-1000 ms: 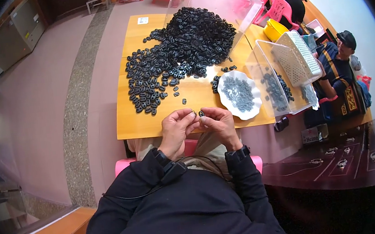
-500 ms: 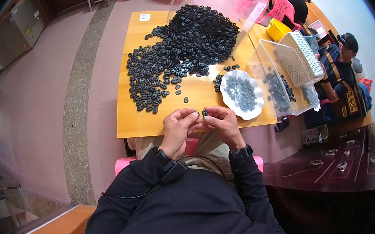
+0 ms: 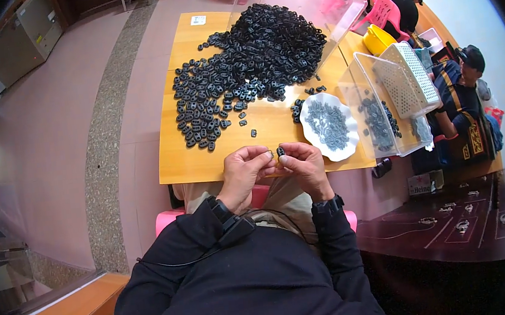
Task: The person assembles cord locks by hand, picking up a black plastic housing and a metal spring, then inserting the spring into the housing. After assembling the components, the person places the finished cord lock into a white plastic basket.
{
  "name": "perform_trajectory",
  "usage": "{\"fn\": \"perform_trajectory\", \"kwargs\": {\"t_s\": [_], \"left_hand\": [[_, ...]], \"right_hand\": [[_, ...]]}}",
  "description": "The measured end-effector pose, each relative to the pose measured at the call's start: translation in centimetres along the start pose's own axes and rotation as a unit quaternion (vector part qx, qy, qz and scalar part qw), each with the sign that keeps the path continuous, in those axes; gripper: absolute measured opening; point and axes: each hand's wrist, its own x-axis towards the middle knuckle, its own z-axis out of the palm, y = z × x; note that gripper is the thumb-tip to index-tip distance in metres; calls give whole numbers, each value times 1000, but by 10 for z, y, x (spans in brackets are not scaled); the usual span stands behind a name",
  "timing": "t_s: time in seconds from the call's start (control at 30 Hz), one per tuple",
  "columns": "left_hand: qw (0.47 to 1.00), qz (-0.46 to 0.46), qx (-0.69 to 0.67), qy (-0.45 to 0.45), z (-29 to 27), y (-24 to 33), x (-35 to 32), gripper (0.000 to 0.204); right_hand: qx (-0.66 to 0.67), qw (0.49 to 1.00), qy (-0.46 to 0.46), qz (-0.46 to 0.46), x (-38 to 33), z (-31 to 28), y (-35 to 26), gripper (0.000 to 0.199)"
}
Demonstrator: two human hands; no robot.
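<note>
In front of me, over the near edge of the table, my two hands meet with their fingertips close together. Between thumb and forefinger, my right hand [image 3: 306, 169] pinches a small black oval plastic piece [image 3: 281, 152] with holes. My left hand [image 3: 243, 175] is closed in a pinch beside it; a tiny dark part shows at its fingertips, too small to name. A large heap of similar black pieces [image 3: 280, 44] covers the far half of the table. To the right of my hands stands a white scalloped plate [image 3: 337, 156] holding many small grey translucent pieces [image 3: 328, 126].
The wooden table [image 3: 204, 165] ends just short of my lap. On its right stand a clear plastic bin [image 3: 356, 94] with black pieces, a white perforated basket [image 3: 408, 83] and a yellow bowl [image 3: 378, 40]. A large clear box [image 3: 334, 1] lies behind the heap. Another person [image 3: 460, 86] sits at right.
The black oval piece in my right hand now shows more of its holed face. Both hands stay close together; the whole view has shifted slightly.
</note>
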Motion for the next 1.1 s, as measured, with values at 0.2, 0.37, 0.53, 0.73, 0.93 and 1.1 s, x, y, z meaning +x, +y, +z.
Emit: {"fn": "perform_trajectory", "kwargs": {"t_s": [0.2, 0.37, 0.53, 0.73, 0.93, 1.1], "left_hand": [[1000, 2, 22, 2, 1, 1, -1, 13], [999, -3, 33, 4, 2, 1, -1, 13], [999, 8, 35, 4, 1, 0, -1, 13], [999, 11, 35, 2, 0, -1, 0, 12], [999, 14, 39, 1, 0, -3, 1, 11], [999, 13, 45, -1, 0, -2, 0, 12]], "right_hand": [[15, 1000, -3, -8, -1, 0, -1, 23], [5, 1000, 6, -4, -1, -1, 1, 24], [0, 1000, 5, -5, -1, 1, 1, 24], [-22, 1000, 6, -14, -1, 1, 2, 24], [-60, 998, -5, -20, 1, -5, 6, 26], [-56, 998, -19, -16, -1, 1, 0, 27]]}}
